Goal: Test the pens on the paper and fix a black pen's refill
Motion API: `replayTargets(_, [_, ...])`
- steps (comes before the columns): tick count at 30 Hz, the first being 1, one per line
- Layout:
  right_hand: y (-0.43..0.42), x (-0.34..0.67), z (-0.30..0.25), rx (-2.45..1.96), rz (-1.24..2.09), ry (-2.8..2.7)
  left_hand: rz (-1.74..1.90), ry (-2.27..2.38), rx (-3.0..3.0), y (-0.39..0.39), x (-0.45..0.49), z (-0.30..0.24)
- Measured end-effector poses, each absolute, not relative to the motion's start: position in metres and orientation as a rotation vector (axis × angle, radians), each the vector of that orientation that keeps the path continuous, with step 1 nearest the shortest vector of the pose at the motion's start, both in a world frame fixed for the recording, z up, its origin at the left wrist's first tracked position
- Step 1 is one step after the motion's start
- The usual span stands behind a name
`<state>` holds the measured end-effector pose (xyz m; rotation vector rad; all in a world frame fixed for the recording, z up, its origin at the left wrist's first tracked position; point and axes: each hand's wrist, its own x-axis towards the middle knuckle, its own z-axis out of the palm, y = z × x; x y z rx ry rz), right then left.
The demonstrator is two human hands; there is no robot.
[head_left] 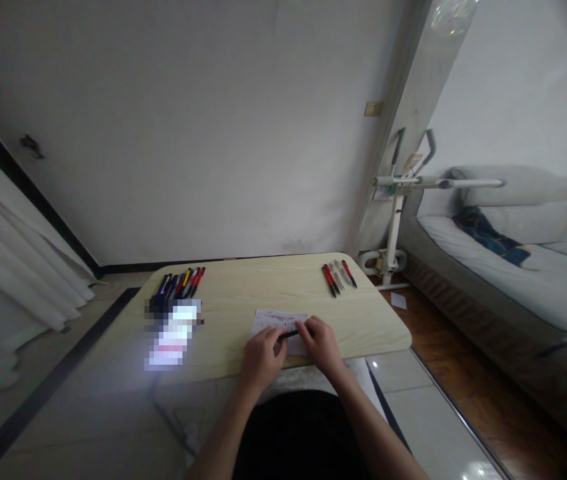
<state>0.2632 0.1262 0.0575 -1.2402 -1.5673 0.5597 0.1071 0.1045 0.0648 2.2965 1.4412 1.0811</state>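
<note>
My left hand (267,352) and my right hand (320,341) meet over a sheet of paper (268,318) near the front edge of the table. Between them they hold a dark pen (291,333), lying roughly level, with the fingers of each hand closed around one end. Marks that look like writing show on the upper part of the paper; my hands cover some of the rest. The pen's tip and details are too small to make out.
On the light wooden table (258,280), several pens (178,283) lie in a row at the back left. Several more pens (337,277) lie at the back right. A bright pixelated patch covers something at the left. A white exercise machine (394,227) and a sofa (538,280) stand to the right.
</note>
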Motion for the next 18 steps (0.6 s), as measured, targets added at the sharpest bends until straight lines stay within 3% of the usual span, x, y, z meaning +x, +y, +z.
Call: replayTargets(18, [0.1239,0.2686,0.0584,-1.237,0.713,-1.65,1.034,1.494,2.274,0.1026,0.1056,0.0632])
